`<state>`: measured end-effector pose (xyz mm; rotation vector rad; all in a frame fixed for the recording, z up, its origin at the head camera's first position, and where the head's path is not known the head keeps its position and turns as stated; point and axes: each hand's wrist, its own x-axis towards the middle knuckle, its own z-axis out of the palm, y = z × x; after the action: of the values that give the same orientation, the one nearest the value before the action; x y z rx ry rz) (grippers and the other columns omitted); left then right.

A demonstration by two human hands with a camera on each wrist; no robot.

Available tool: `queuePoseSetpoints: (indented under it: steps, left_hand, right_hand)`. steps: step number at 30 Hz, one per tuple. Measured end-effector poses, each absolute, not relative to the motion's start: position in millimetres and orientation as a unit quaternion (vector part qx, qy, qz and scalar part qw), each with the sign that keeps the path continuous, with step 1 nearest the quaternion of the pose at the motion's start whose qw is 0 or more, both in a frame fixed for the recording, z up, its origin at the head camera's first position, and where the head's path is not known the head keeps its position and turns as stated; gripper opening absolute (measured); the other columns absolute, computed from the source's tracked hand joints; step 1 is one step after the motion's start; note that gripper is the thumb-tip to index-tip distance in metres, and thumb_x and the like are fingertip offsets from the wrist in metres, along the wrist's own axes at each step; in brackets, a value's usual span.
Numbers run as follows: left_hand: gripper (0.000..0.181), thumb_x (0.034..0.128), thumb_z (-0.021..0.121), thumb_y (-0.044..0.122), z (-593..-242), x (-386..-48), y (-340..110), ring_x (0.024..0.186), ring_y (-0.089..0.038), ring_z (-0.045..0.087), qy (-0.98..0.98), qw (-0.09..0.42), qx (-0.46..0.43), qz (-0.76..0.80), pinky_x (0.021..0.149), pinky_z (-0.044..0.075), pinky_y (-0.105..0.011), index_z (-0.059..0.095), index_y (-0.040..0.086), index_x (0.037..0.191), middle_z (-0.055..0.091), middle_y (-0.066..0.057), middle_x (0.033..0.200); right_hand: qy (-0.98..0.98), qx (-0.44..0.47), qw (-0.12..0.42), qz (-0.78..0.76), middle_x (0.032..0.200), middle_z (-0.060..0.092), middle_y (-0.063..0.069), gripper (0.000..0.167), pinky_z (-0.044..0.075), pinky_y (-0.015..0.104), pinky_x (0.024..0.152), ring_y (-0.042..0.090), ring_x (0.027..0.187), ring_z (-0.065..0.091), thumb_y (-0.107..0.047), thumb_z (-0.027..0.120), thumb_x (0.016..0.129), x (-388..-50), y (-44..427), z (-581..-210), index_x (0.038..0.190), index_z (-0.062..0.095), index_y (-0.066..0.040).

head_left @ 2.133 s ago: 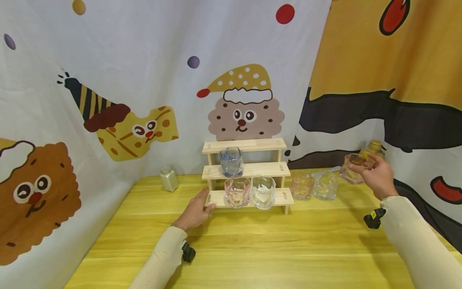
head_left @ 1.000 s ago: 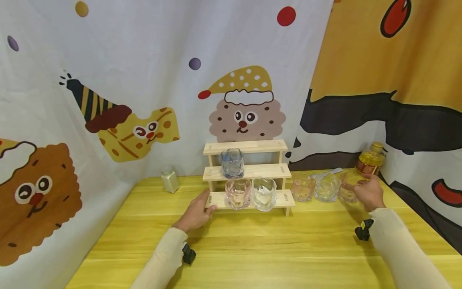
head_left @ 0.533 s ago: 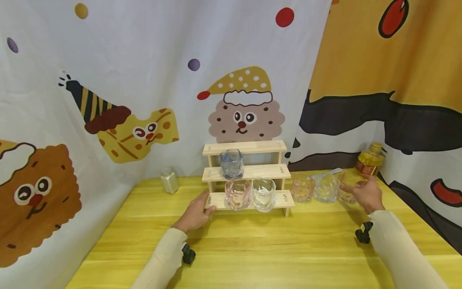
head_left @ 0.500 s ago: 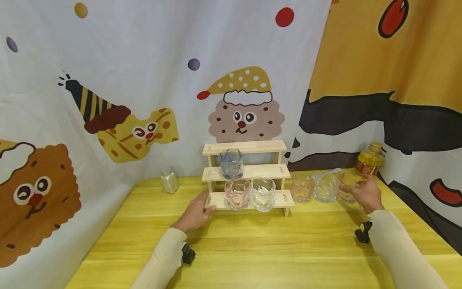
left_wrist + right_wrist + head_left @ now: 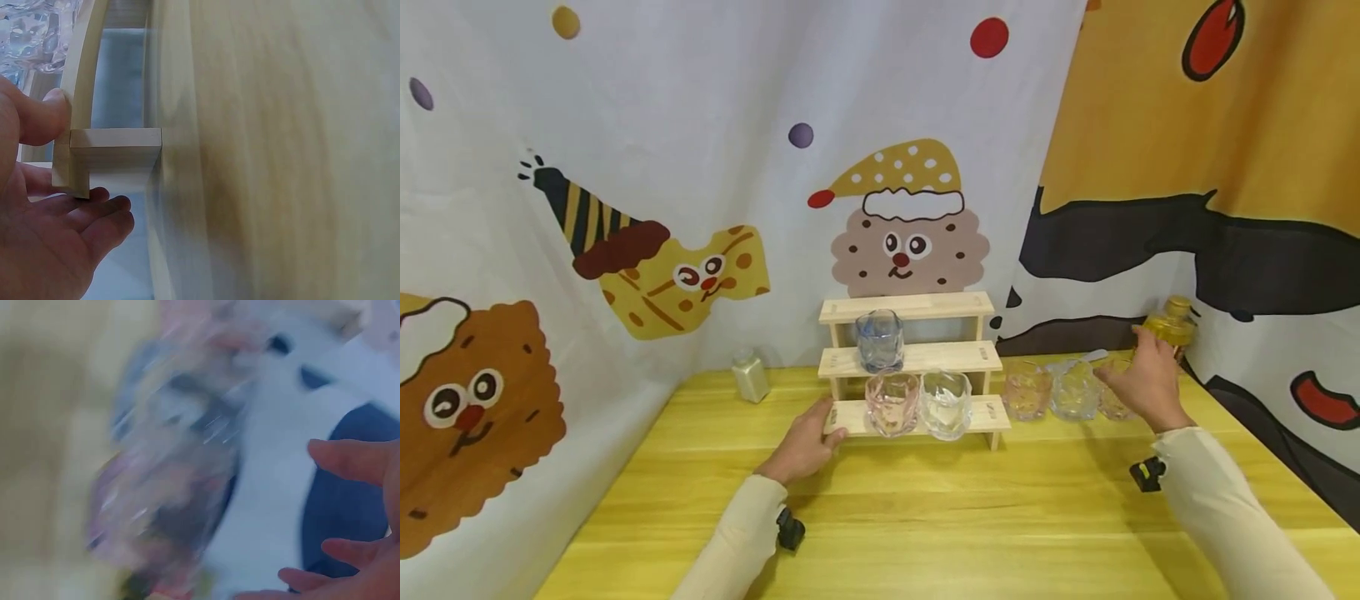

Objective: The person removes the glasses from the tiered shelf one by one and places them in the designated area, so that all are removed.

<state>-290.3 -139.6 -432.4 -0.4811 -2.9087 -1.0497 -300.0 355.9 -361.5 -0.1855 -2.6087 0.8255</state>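
The work looks about halfway: three glasses stand on the rack, three tumblers on the table at right, left hand pinching the rack's left end, right hand spread.

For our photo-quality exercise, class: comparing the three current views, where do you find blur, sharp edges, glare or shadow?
Right wrist view: the drinking glasses are smeared, with streaky highlights, while the fingers look crisper; left wrist view: the wooden stand shows clear edges; head view: mostly sharp, a soft shadow on the table beside the right sleeve.
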Motion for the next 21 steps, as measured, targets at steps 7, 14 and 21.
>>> queuePoseSetpoints:
  steps: [7, 14, 21]
  left_hand:
    - [0.067, 0.1037, 0.057, 0.022, -436, -290, -141, 0.150, -0.044, 0.031, -0.933, 0.010, -0.156, -0.325, 0.121, 0.031, -0.059, 0.027, -0.006, 0.156, 0.028, -0.028, 0.162]
    - [0.067, 0.1038, 0.056, 0.023, -441, -288, -140, 0.150, -0.044, 0.031, -0.933, 0.004, -0.158, -0.324, 0.121, 0.032, -0.058, 0.027, -0.007, 0.156, 0.029, -0.028, 0.162]
    - [0.067, 0.1033, 0.057, 0.023, -436, -290, -139, 0.150, -0.043, 0.031, -0.931, 0.010, -0.155, -0.329, 0.122, 0.030, -0.058, 0.027, -0.005, 0.156, 0.028, -0.027, 0.162]
  right_hand:
    - [-0.927, 0.018, 0.177, 0.330, 0.148, 0.037, 0.039, 0.082, 0.036, 0.072, 0.106, 0.056, 0.133, 0.037, -0.022, 0.073, 0.090, -300, 288, -333, 0.153, 0.028, 0.006]
    - [-0.922, 0.086, 0.116, 0.360, 0.151, 0.043, 0.032, 0.075, 0.038, 0.067, 0.110, 0.051, 0.139, 0.041, -0.022, 0.073, 0.091, -306, 240, -338, 0.152, 0.034, -0.001]
    - [-0.897, 0.128, 0.078, 0.416, 0.151, 0.044, 0.028, 0.075, 0.043, 0.063, 0.111, 0.047, 0.141, 0.043, -0.024, 0.074, 0.091, -316, 202, -330, 0.153, 0.035, -0.007]
